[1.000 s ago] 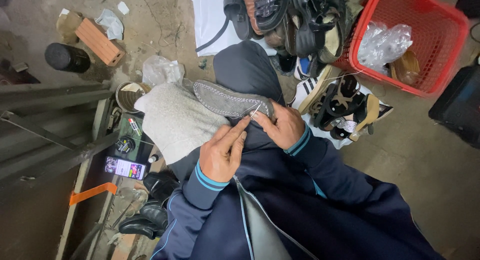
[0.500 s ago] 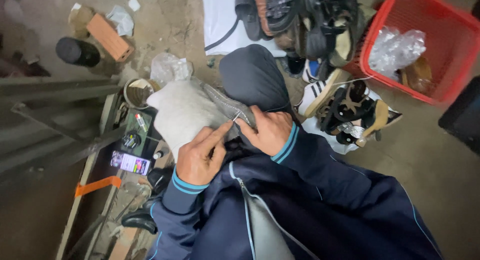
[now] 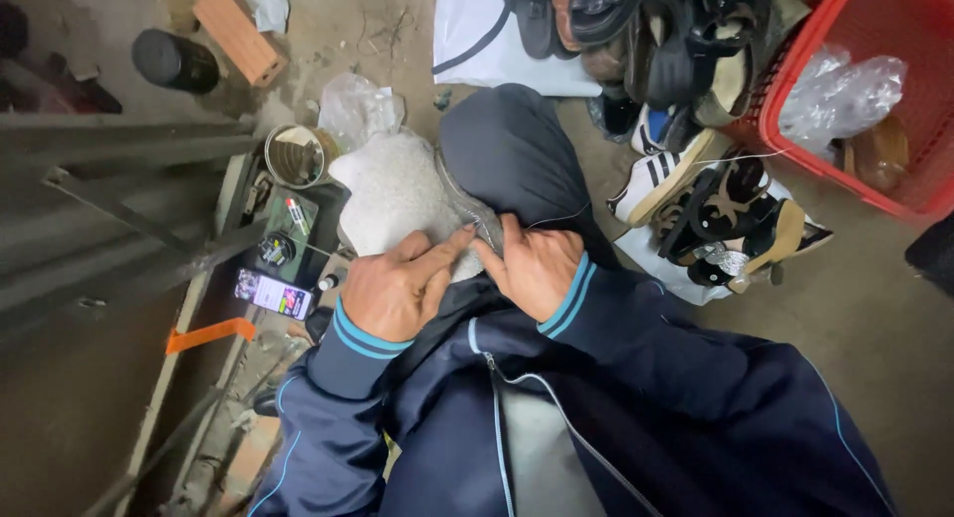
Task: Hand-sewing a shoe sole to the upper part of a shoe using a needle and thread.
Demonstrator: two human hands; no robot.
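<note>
Head camera looks down on my lap, where the grey shoe lies sole-up against my knee. Since a second ago it has swung round and slid to my left — its sole now faces me broadly. My left hand presses its edge with the forefinger stretched out; my right hand pinches narrow at the seam, a thin thread running off it. Stitching seems to have moved along the rim.
</note>
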